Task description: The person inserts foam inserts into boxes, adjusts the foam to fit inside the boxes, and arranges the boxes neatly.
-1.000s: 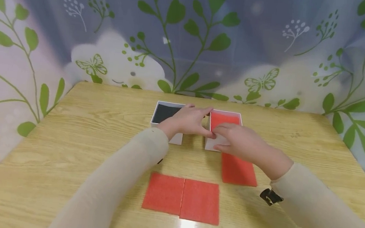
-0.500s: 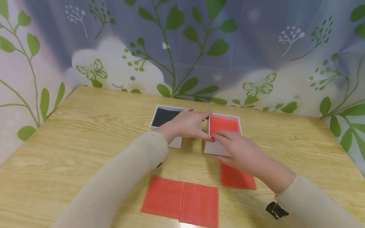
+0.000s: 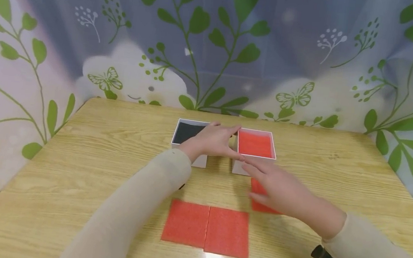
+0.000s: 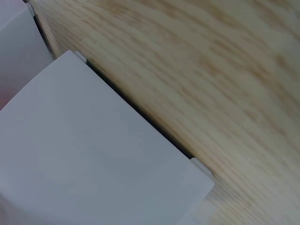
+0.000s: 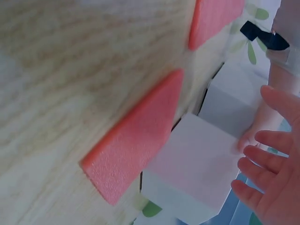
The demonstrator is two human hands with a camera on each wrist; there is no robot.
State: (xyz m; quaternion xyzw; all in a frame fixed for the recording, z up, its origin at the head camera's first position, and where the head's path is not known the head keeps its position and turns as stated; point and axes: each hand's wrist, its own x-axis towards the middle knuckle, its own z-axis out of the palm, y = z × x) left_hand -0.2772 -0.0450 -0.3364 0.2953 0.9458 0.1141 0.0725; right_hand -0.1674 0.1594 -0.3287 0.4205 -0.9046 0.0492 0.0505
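Observation:
Two white boxes stand side by side in the head view. The left box (image 3: 198, 161) has a black sheet-like piece (image 3: 187, 133) in it; the right box (image 3: 247, 166) holds a red foam piece (image 3: 254, 144). My left hand (image 3: 210, 141) reaches over the left box and holds the right box's left side, thumb at the near corner, a finger at the far one. My right hand (image 3: 284, 190) is in front of the right box, fingers extended and holding nothing. Beneath it lies a partly hidden red foam slab (image 3: 258, 188), seen whole in the right wrist view as a thick slab (image 5: 140, 138).
Two more red foam slabs, a left one (image 3: 186, 223) and a right one (image 3: 228, 232), lie edge to edge nearer me on the wooden table (image 3: 95, 155). A patterned curtain (image 3: 214, 42) hangs behind the table. White box walls (image 4: 103, 140) fill much of the left wrist view.
My right hand has drawn back from the right box's rim, toward me and to the right, uncovering the red foam inside. My left hand stays at the box's side.

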